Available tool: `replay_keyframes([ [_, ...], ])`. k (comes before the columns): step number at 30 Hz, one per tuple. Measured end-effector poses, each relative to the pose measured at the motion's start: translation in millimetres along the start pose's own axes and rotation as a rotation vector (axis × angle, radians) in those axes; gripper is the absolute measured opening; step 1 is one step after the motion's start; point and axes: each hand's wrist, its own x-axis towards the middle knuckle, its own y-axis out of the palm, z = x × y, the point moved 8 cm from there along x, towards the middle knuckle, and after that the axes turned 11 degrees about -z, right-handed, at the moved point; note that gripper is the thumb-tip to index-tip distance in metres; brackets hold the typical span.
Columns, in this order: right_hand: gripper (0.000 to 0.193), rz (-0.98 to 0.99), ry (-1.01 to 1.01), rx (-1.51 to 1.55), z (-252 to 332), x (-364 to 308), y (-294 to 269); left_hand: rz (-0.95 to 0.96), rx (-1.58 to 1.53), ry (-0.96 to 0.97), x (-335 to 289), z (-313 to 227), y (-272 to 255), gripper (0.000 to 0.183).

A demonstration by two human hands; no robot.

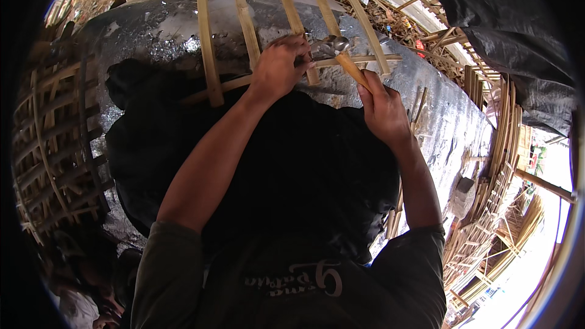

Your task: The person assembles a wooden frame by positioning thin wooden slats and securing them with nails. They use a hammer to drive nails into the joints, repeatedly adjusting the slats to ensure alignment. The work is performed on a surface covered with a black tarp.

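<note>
My right hand (385, 113) is closed round the wooden handle of a hammer (351, 71). The hammer's metal head is beside my left fingertips, over the bamboo slats. My left hand (280, 66) is closed, its fingers bunched at a long bamboo slat (292, 12) where it meets a cross strip (234, 83). Whatever the fingertips pinch is too small to make out. Several more long slats run away from me side by side, one of them a slat (208, 30) left of my hand. The cross strip lies under them, close to my body.
Shiny silver-grey sheeting (146, 30) lies beneath the slats. A woven bamboo lattice (58, 140) stands at the left. Dark sheeting (506, 24) hangs at the upper right. A grey block (464, 197) and stacked bamboo strips (503, 140) are on the right. Another person's hand (108, 317) shows at the lower left.
</note>
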Motion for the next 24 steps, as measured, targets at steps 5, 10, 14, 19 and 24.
replay_keyframes([
  [5,0.029,0.084,-0.03,-0.069,7.4,1.0,6.6,-0.034,0.001,-0.015,-1.2,4.4,0.6,0.016],
  [10,0.024,0.084,0.019,-0.026,5.2,-1.4,8.1,0.044,-0.031,-0.058,-0.9,6.9,5.6,0.017],
  [14,0.02,0.082,-0.039,-0.01,9.5,2.7,9.3,0.022,0.004,-0.019,-2.0,8.5,5.2,0.021],
  [19,0.021,0.072,-0.038,0.002,10.3,2.5,9.3,-0.057,-0.014,-0.066,-3.0,7.6,1.0,0.022],
  [24,0.023,0.083,-0.039,0.032,7.9,2.5,13.3,0.004,-0.001,-0.072,0.0,6.8,2.0,0.025],
])
